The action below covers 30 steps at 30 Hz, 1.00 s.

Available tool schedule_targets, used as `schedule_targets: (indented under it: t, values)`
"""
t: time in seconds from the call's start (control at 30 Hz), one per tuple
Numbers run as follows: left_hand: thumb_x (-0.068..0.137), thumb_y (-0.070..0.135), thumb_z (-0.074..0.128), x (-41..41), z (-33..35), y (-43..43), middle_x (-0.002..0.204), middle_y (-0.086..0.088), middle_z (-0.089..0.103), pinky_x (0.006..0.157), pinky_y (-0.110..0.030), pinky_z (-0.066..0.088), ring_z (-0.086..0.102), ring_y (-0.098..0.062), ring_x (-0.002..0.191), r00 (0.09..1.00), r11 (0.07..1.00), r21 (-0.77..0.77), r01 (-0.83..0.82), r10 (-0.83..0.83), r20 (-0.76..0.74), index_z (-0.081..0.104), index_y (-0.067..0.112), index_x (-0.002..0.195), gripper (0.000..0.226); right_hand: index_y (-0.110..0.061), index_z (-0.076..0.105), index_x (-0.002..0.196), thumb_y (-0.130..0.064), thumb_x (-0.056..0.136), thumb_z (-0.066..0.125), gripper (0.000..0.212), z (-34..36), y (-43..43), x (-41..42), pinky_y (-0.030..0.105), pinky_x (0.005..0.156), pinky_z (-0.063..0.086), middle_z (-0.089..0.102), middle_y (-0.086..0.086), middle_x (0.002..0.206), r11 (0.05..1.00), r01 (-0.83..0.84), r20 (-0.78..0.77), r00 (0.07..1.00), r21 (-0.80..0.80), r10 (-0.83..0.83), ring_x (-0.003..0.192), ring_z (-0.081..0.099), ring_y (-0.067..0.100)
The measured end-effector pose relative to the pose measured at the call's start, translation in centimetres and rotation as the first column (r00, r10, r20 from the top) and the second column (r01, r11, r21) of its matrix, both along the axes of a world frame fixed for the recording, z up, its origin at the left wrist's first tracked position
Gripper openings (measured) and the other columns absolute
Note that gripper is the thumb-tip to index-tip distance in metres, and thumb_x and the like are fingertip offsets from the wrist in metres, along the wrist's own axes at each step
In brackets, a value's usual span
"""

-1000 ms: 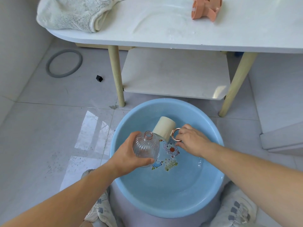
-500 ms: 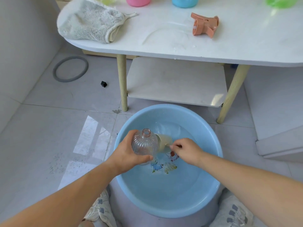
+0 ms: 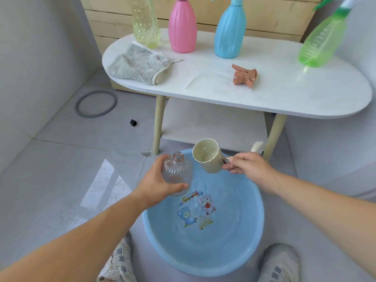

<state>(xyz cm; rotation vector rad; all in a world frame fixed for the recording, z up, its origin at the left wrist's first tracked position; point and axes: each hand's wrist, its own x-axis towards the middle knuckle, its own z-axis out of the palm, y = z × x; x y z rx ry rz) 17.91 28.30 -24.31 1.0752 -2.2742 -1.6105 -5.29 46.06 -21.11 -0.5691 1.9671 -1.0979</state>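
Cream cup (image 3: 207, 157), pinched by its handle in my right hand (image 3: 244, 167), leans just right of the clear bottle (image 3: 177, 176) that my left hand (image 3: 156, 184) grips upright above the blue tub (image 3: 203, 251), so I should pour left.

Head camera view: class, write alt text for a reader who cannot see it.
A person's left hand grips an uncapped clear bottle while the right hand holds a tilted cream mug by its handle beside the bottle's neck, both above a blue basin. Behind stands a white table with coloured bottles, a cloth and an orange spray head.
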Motion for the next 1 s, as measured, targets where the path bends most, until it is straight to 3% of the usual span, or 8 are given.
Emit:
schedule_targets:
  t: [0.2, 0.3, 0.43, 0.57, 0.63, 0.77, 0.87, 1.0]
  values:
    - [0.072, 0.022, 0.093, -1.0, 1.9, 1.5, 0.118, 0.026, 0.054, 0.077, 0.002, 0.040, 0.053, 0.020, 0.102, 0.997, 0.997, -0.020, 0.079, -0.079, -0.024, 0.041, 0.036, 0.133, 0.081, -0.011, 0.063, 0.063, -0.016, 0.098, 0.057, 0.036, 7.3, 1.3, 0.9, 0.041, 0.103, 0.051, 0.078, 0.008, 0.090, 0.994, -0.002, -0.030, 1.000, -0.111, -0.001, 0.106, 0.070, 0.020]
    - [0.070, 0.026, 0.094, -1.5, 2.8, 2.2, 0.124, 0.024, 0.053, 0.082, -0.001, 0.038, 0.054, 0.006, 0.114, 0.993, 0.994, -0.013, 0.108, -0.108, -0.039, 0.038, 0.035, 0.140, 0.090, -0.015, 0.064, 0.060, -0.020, 0.098, 0.057, 0.039, 9.7, 2.2, 1.6, 0.041, 0.105, 0.049, 0.078, 0.002, 0.092, 0.993, -0.055, -0.131, 0.991, -0.103, 0.042, 0.103, 0.071, 0.014]
    - [0.069, 0.025, 0.095, -1.9, 3.4, 2.6, 0.124, 0.026, 0.054, 0.078, 0.002, 0.042, 0.055, 0.004, 0.116, 0.990, 0.993, -0.014, 0.121, -0.122, -0.065, 0.036, 0.040, 0.133, 0.088, -0.013, 0.069, 0.069, -0.024, 0.097, 0.058, 0.032, 12.0, 2.6, 2.7, 0.048, 0.103, 0.048, 0.078, -0.008, 0.094, 0.993, -0.088, -0.301, 0.952, -0.083, 0.059, 0.105, 0.069, 0.023]
    - [0.068, 0.026, 0.095, -1.9, 3.6, 2.6, 0.122, 0.023, 0.058, 0.079, -0.002, 0.044, 0.057, 0.003, 0.116, 0.990, 0.993, -0.017, 0.116, -0.117, -0.080, 0.041, 0.040, 0.132, 0.085, -0.024, 0.069, 0.068, -0.032, 0.095, 0.059, 0.030, 12.9, 2.5, 3.3, 0.052, 0.094, 0.048, 0.072, 0.020, 0.098, 0.993, -0.102, -0.442, 0.894, -0.051, 0.069, 0.101, 0.063, 0.040]
    - [0.067, 0.026, 0.095, -1.9, 3.5, 2.5, 0.122, 0.022, 0.059, 0.083, -0.006, 0.044, 0.058, 0.002, 0.116, 0.990, 0.994, -0.018, 0.104, -0.106, -0.091, 0.042, 0.039, 0.132, 0.084, -0.021, 0.067, 0.068, -0.033, 0.094, 0.060, 0.030, 13.0, 2.4, 3.5, 0.048, 0.086, 0.051, 0.070, 0.023, 0.098, 0.993, -0.101, -0.478, 0.876, -0.056, 0.062, 0.097, 0.062, 0.042]
    - [0.066, 0.028, 0.095, -1.9, 3.2, 2.3, 0.122, 0.019, 0.060, 0.088, -0.014, 0.046, 0.059, -0.002, 0.116, 0.990, 0.995, -0.025, 0.101, -0.103, -0.098, 0.043, 0.037, 0.132, 0.085, -0.013, 0.068, 0.071, -0.034, 0.094, 0.060, 0.032, 12.6, 2.4, 3.8, 0.031, 0.062, 0.038, 0.071, 0.010, 0.076, 0.993, -0.118, -0.511, 0.855, -0.030, 0.086, 0.058, 0.046, 0.017]
    - [0.061, 0.035, 0.095, -2.0, 3.1, 2.3, 0.124, 0.017, 0.061, 0.093, -0.019, 0.049, 0.060, -0.005, 0.116, 0.989, 0.994, -0.019, 0.106, -0.108, -0.100, 0.044, 0.036, 0.133, 0.088, -0.007, 0.069, 0.076, -0.034, 0.094, 0.059, 0.034, 12.6, 2.4, 3.9, 0.022, 0.055, 0.032, 0.049, -0.002, 0.059, 0.992, -0.124, -0.533, 0.841, -0.020, 0.094, 0.054, 0.037, 0.009]
    - [0.055, 0.046, 0.091, -2.1, 3.0, 2.2, 0.126, 0.014, 0.061, 0.099, -0.029, 0.052, 0.060, -0.009, 0.118, 0.989, 0.994, -0.019, 0.110, -0.111, -0.094, 0.044, 0.035, 0.137, 0.095, -0.005, 0.068, 0.075, -0.032, 0.094, 0.060, 0.034, 12.3, 2.3, 3.9, 0.019, 0.053, 0.031, 0.046, -0.006, 0.057, 0.992, -0.126, -0.565, 0.820, -0.031, 0.086, 0.053, 0.035, 0.008]
